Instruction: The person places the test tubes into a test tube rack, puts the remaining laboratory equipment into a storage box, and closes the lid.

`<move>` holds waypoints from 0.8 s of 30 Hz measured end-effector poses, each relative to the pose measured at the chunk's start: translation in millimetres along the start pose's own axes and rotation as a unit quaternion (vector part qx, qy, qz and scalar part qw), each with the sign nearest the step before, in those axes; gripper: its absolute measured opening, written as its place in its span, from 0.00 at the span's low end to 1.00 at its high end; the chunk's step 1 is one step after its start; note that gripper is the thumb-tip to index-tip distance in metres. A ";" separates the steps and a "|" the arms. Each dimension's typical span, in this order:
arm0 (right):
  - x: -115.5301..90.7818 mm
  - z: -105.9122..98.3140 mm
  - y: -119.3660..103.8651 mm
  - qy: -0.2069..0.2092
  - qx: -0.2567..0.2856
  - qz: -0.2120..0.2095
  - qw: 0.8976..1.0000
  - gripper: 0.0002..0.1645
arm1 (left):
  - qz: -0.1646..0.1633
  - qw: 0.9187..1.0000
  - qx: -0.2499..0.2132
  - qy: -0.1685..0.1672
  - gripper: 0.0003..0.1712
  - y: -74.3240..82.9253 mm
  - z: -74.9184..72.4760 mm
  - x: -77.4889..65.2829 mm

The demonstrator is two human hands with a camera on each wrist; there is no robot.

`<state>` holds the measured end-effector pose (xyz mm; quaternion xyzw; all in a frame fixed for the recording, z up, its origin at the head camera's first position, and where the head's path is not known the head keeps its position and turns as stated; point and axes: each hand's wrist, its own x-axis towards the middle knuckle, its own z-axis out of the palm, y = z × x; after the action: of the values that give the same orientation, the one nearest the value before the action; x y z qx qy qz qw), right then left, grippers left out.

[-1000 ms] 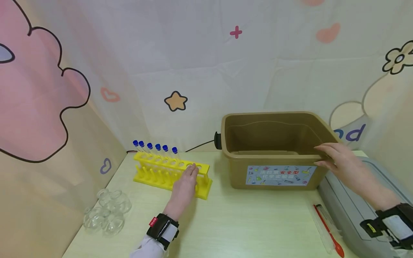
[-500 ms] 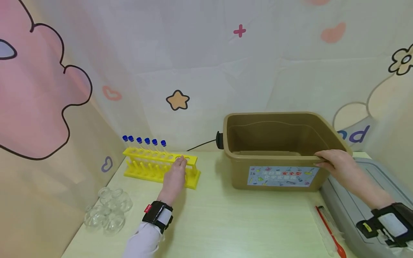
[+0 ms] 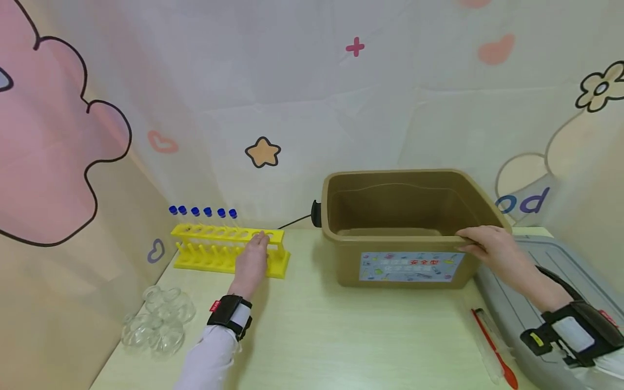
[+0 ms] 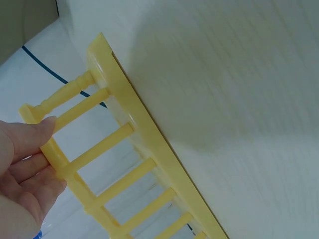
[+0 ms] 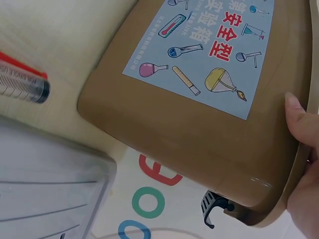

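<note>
A yellow test tube rack [image 3: 219,238] stands at the back left of the table. Blue-capped test tubes [image 3: 208,212] fill its left part. My left hand [image 3: 250,265] grips the right end of its top plate; in the left wrist view the thumb and fingers pinch that yellow plate [image 4: 72,180]. On the right stands a brown plastic box [image 3: 347,265], its lid off, a printed label [image 3: 411,266] on its front. My right hand [image 3: 497,254] holds the front rim near the right corner, thumb outside in the right wrist view and fingers mostly hidden behind the rim.
Several clear glass flasks [image 3: 161,320] cluster at the left table edge. A grey lid [image 3: 517,319] lies at the right. Beside it are a red spoon [image 3: 508,374] and a clear tube with a black end [image 5: 22,84]. A patterned curtain [image 3: 302,108] hangs close behind.
My left hand has shifted the rack left and slightly back toward the curtain. The brown box has moved a little left, with my right hand still on its rim.
</note>
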<state>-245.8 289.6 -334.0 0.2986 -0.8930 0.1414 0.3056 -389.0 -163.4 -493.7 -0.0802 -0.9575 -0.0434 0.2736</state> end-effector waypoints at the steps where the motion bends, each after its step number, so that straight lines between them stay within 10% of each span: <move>1: 1.9 0.7 -1.7 0.004 0.003 -0.010 1.000 0.18 | -0.001 1.000 -0.001 0.001 0.26 -1.5 1.2 1.1; 24: 8.1 5.1 -33.0 -0.014 0.046 -0.003 0.999 0.16 | -0.022 0.999 -0.002 0.030 0.29 -12.0 14.1 15.2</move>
<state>-232.8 257.9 -330.6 0.3173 -0.8887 0.1774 0.2794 -411.1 -171.5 -498.0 -0.0582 -0.9502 -0.0539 0.3014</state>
